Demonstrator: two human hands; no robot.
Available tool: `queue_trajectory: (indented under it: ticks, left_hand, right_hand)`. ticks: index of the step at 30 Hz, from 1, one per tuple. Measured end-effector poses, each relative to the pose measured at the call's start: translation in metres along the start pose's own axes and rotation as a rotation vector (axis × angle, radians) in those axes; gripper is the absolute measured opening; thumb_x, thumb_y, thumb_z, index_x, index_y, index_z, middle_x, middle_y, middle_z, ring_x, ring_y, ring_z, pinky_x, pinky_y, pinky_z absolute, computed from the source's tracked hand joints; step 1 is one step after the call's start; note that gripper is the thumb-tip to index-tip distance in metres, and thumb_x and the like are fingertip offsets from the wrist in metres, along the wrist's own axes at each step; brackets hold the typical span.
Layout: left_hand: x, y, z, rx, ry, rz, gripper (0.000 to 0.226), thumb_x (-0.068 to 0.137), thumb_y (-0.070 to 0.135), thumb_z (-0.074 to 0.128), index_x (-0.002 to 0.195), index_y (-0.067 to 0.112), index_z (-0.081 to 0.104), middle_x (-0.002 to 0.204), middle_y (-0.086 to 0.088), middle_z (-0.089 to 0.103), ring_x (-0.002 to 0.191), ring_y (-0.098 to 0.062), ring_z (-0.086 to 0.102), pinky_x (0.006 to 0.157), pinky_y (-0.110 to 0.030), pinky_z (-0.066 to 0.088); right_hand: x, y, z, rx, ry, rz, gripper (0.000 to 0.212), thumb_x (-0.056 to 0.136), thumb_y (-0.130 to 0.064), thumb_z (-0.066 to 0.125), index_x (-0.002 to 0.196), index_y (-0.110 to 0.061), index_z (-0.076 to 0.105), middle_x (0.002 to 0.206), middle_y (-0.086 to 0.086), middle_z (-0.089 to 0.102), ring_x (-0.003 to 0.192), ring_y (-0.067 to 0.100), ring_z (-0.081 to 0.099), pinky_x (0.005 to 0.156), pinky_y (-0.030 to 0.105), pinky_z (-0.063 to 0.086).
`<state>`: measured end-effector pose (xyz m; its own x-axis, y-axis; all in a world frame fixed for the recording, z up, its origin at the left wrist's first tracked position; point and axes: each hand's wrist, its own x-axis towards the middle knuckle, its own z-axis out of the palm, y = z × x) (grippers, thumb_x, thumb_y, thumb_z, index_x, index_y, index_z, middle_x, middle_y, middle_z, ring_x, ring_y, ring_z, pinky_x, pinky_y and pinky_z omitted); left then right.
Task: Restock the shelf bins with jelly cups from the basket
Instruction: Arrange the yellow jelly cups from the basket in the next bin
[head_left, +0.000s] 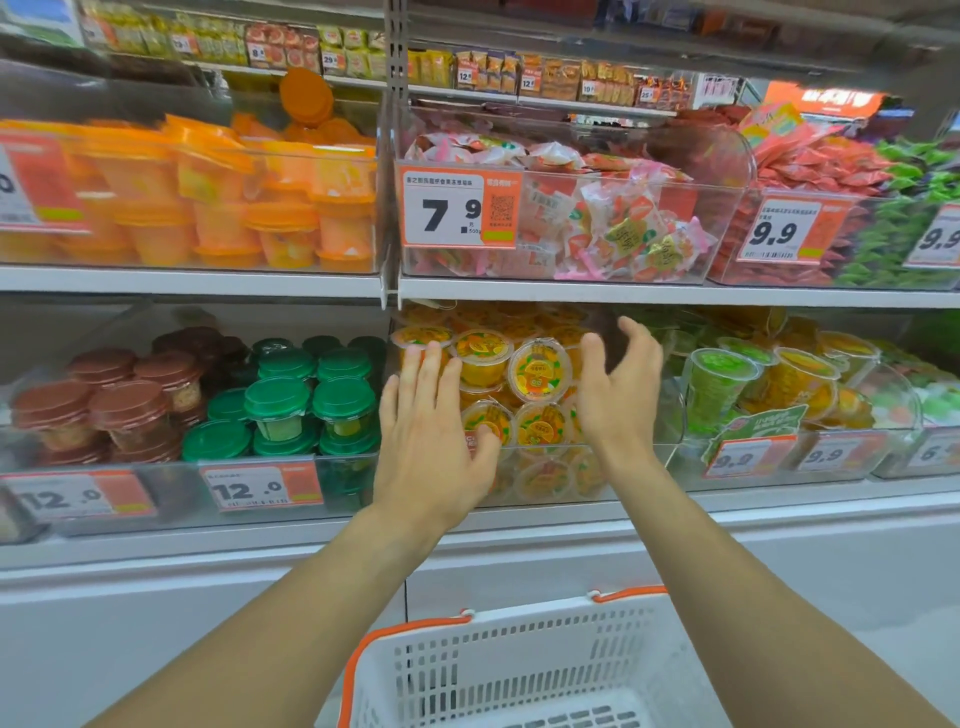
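A clear shelf bin (644, 467) on the lower shelf is heaped with orange jelly cups (537, 371). My left hand (428, 441) is raised in front of the bin's left side, fingers straight, tips at the cups. My right hand (618, 387) hovers at the bin's right side, palm turned inward, fingers relaxed and holding nothing. Below, a white basket (519, 670) with orange handles stands between my forearms; the part of its inside that shows holds no cups.
Left of the bin stand green-lidded cups (311, 405) and brown-lidded cups (104, 400). To the right is a bin of green and yellow jelly cups (769, 379). The upper shelf (675, 293) overhangs the bin, with a 7.9 price tag (460, 208) and candy bins.
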<state>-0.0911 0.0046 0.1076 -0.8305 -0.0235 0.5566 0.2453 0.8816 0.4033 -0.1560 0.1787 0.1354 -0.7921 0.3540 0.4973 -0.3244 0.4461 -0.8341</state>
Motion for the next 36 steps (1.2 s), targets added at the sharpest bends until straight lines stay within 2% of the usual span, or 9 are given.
queue_trajectory:
  ticks: [2, 5, 9, 12, 15, 19, 23, 28, 36]
  left_hand:
    - [-0.006, -0.001, -0.008, -0.102, 0.045, 0.014, 0.049, 0.09, 0.038, 0.052, 0.135, 0.019, 0.051, 0.151, 0.0, 0.037, 0.145, -0.016, 0.022, 0.121, -0.043, 0.022]
    - [-0.017, -0.007, -0.027, -0.121, 0.047, 0.035, 0.007, 0.093, 0.028, 0.057, 0.097, 0.023, 0.061, 0.108, 0.009, 0.055, 0.104, -0.009, 0.045, 0.094, -0.035, 0.045]
    - [-0.025, -0.033, -0.067, -0.027, 0.067, 0.022, 0.018, 0.092, 0.025, 0.058, 0.076, 0.022, 0.052, 0.079, 0.007, 0.05, 0.08, -0.015, 0.045, 0.078, -0.038, 0.044]
    - [-0.026, -0.07, -0.096, 0.023, 0.137, -0.072, 0.005, 0.086, 0.017, 0.065, 0.087, 0.015, 0.061, 0.09, -0.001, 0.059, 0.09, -0.023, 0.052, 0.083, -0.043, 0.045]
    - [-0.021, -0.108, -0.109, 0.045, 0.064, -0.151, 0.042, 0.083, 0.011, 0.064, 0.124, 0.005, 0.057, 0.125, -0.012, 0.056, 0.12, -0.032, 0.049, 0.103, -0.046, 0.041]
    - [-0.014, -0.125, -0.102, -0.162, -0.105, -0.276, 0.079, 0.089, 0.021, 0.062, 0.154, 0.001, 0.022, 0.162, -0.016, 0.018, 0.152, -0.027, 0.011, 0.122, -0.039, 0.018]
    - [-0.005, -0.13, -0.09, -0.351, -0.247, -0.374, 0.097, 0.076, 0.038, 0.068, 0.154, 0.008, 0.019, 0.159, -0.015, 0.022, 0.15, -0.03, 0.019, 0.12, -0.047, 0.026]
    - [0.0, -0.136, -0.085, -0.533, -0.254, -0.481, 0.106, 0.078, 0.016, 0.077, 0.159, 0.023, 0.009, 0.164, -0.002, 0.015, 0.149, -0.022, 0.023, 0.119, -0.039, 0.028]
    - [-0.014, -0.139, -0.109, -0.397, -0.166, -0.365, 0.09, 0.085, 0.012, 0.066, 0.158, 0.015, 0.014, 0.162, -0.004, 0.02, 0.148, -0.02, 0.021, 0.119, -0.034, 0.024]
  right_hand:
    - [-0.018, -0.007, -0.002, 0.062, 0.117, -0.227, 0.019, 0.099, -0.025, 0.051, 0.109, -0.012, 0.06, 0.112, 0.002, 0.055, 0.104, 0.021, 0.055, 0.092, 0.041, 0.047]
    - [-0.055, -0.024, 0.004, 0.064, -0.093, -0.338, 0.023, 0.101, -0.02, 0.053, 0.079, -0.012, 0.058, 0.071, -0.003, 0.055, 0.066, 0.014, 0.052, 0.061, 0.035, 0.044]
    - [-0.097, -0.054, 0.028, -0.004, -0.488, -0.394, 0.005, 0.094, -0.016, 0.065, 0.098, -0.017, 0.064, 0.087, -0.008, 0.063, 0.08, 0.008, 0.059, 0.07, 0.024, 0.053]
    - [-0.109, -0.076, 0.052, -0.128, -0.644, -0.48, 0.026, 0.093, -0.018, 0.064, 0.119, -0.02, 0.061, 0.113, -0.008, 0.058, 0.104, 0.005, 0.055, 0.093, 0.029, 0.052]
    - [-0.108, -0.103, 0.078, -0.265, -0.759, -0.569, 0.042, 0.1, -0.027, 0.052, 0.141, -0.017, 0.048, 0.141, -0.002, 0.046, 0.133, 0.012, 0.04, 0.111, 0.026, 0.033]
    - [-0.095, -0.126, 0.126, -0.48, -0.903, -0.571, 0.059, 0.107, -0.038, 0.032, 0.158, -0.012, 0.019, 0.165, 0.008, 0.013, 0.153, 0.023, 0.006, 0.125, 0.036, 0.008]
    - [-0.082, -0.123, 0.165, -0.666, -0.981, -0.502, 0.062, 0.105, -0.052, 0.016, 0.16, -0.024, 0.011, 0.166, 0.006, 0.01, 0.153, 0.029, 0.006, 0.124, 0.048, 0.007]
    - [-0.081, -0.109, 0.171, -0.779, -0.964, -0.479, 0.057, 0.105, -0.05, 0.009, 0.158, -0.031, 0.015, 0.166, 0.001, 0.012, 0.153, 0.026, 0.009, 0.124, 0.047, 0.007]
    - [-0.089, -0.121, 0.164, -0.778, -0.918, -0.518, 0.06, 0.104, -0.054, 0.012, 0.159, -0.031, 0.014, 0.167, 0.0, 0.008, 0.153, 0.028, 0.003, 0.123, 0.051, 0.0]
